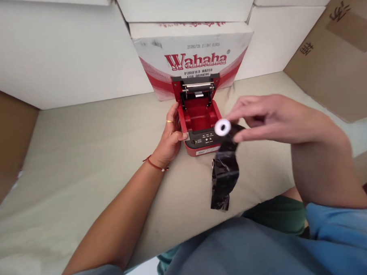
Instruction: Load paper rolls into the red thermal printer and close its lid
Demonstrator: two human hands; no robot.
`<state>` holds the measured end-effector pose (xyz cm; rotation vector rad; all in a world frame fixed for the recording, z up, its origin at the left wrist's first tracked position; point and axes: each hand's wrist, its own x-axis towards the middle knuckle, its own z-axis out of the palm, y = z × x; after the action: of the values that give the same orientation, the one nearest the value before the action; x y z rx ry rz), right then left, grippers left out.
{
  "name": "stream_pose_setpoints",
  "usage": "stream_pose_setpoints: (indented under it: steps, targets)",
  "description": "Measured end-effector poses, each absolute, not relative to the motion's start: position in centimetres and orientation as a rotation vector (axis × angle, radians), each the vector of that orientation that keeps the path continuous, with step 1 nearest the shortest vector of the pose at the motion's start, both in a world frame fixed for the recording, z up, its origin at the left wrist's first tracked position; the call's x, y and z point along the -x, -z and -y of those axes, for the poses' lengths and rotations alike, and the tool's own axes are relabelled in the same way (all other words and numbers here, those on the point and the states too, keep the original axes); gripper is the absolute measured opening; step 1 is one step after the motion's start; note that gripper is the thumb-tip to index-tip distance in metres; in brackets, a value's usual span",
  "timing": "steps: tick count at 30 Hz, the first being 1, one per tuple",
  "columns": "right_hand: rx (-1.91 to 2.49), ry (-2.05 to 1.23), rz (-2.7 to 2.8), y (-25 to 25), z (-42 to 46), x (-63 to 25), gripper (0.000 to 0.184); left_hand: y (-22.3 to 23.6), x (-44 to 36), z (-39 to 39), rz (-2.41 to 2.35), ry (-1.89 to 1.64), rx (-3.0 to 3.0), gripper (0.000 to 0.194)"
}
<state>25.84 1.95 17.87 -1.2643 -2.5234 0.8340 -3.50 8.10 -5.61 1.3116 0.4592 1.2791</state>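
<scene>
A small red and black printer [202, 141] stands on the cloth-covered surface with its lid [196, 86] raised, its red inner bay showing. My left hand [170, 138] grips the printer's left side, thumb on the front corner and fingers along the side wall. My right hand [255, 120] pinches a small white paper roll [218, 128] with a dark hole in its core, held above the printer's front right corner. From the same fingers a crinkled, glossy black wrapper [226, 172] dangles in front of the printer. Part of the roll and the right fingertips are hidden.
Behind the printer is a white and red Wahaha water carton [194, 48], with plain white boxes [61, 53] beside and above it. A brown cardboard box [338, 57] stands at the right, another brown panel [7, 137] at the left. Pale cloth [96, 157] covers the surface.
</scene>
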Motion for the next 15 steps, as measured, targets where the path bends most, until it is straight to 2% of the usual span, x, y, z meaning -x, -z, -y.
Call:
stream_pose_setpoints:
  steps: [2, 6, 12, 15]
  targets:
    - [1.339, -0.581, 2.591, -17.4, -3.6, -22.3, 0.032, 5.7, 3.4, -8.1, -0.456, -1.275, -1.322, 0.114]
    - [1.714, -0.119, 2.685, -15.6, -5.2, -16.7, 0.033, 5.9, 3.4, -8.3, -0.438, -1.258, -1.332, 0.114]
    - [1.949, 0.025, 2.759, -13.8, -6.0, -14.1, 0.037, 6.3, 3.4, -8.6, -0.442, -1.256, -1.343, 0.118]
    - [1.833, -0.044, 2.787, -13.6, -6.7, -13.8, 0.041, 6.4, 3.3, -8.7, -0.453, -1.252, -1.342, 0.119]
